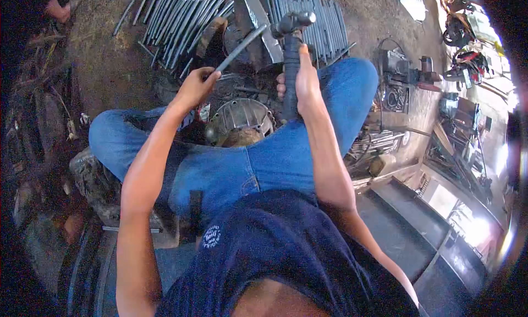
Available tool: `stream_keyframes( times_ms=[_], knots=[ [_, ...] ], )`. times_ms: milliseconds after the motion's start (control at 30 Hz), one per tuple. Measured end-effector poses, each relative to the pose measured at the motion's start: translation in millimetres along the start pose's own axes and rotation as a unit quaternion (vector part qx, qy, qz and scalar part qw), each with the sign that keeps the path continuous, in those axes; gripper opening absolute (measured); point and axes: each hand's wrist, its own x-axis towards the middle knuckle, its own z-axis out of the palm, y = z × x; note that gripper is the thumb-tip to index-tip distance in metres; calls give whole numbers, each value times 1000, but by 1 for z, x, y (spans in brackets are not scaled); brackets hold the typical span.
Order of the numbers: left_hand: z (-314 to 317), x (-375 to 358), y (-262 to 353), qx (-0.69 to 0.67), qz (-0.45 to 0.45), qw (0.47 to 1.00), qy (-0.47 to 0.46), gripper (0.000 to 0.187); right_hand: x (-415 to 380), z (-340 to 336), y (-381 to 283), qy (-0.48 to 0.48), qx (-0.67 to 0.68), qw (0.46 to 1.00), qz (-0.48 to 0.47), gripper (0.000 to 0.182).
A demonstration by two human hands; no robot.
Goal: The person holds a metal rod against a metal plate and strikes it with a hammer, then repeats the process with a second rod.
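My left hand (198, 89) is closed around the lower end of a thin grey metal rod (240, 50), which slants up to the right. The rod's far end comes close to the head of a ball-peen hammer (293, 23). My right hand (306, 81) grips that hammer by its dark wrapped handle, head up. Below the rod, between my knees, sits a round ribbed metal housing (242, 117). A flat steel bar (260, 21) runs behind the rod and hammer. What lies directly under the rod is dark and hard to make out.
One pile of metal rods (184, 17) lies at the upper left, another bundle (335, 28) beyond my right knee. A machine with a cable (399, 69) stands to the right. Dark sheet-metal panels (396, 223) lie at lower right. Another person's hand or foot (57, 10) shows at upper left.
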Motion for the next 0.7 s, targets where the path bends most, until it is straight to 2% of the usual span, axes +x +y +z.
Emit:
stream_keyframes(
  times_ms=[67,133,167,233,300,367,400,433,500,567,600,633,667,700],
  knots=[
    [1,-7,4,12,-19,1000,-7,41,-7,-1,6,10,-15,1000,2,60],
    [3,-10,15,58,-62,996,33,41,-4,1,17,37,-73,997,-1,60],
    [4,-9,13,58,-62,996,34,41,28,-8,48,65,-128,989,-20,60],
    [2,-2,5,107,-11,994,-1,43,28,-1,48,58,-98,993,-6,60],
    [7,3,-11,98,-39,994,-21,44,-6,3,-2,-6,10,999,44,61],
    [12,2,-13,116,74,988,67,43,-26,7,-43,33,-63,996,-59,65],
    [8,3,-17,70,80,994,23,45,-32,5,-61,32,-65,990,-119,65],
    [5,0,-8,70,77,994,21,45,-41,8,-78,43,-63,973,-220,65],
    [0,-9,20,67,-10,998,-8,46,-36,6,-99,33,6,947,-319,63],
    [1,-6,17,83,6,996,7,47,-24,13,-92,49,6,944,-327,62],
    [-1,-7,18,55,-21,998,-4,44,-13,15,-80,63,5,941,-331,61],
    [-2,-7,18,27,-47,998,-14,41,32,6,-41,81,-68,951,-291,60],
    [-1,-9,18,-3,-74,997,-26,38,63,13,-5,141,-138,961,-195,59],
    [3,-13,19,-3,-74,997,-30,38,104,9,50,158,-244,942,-167,59]
  ],
)
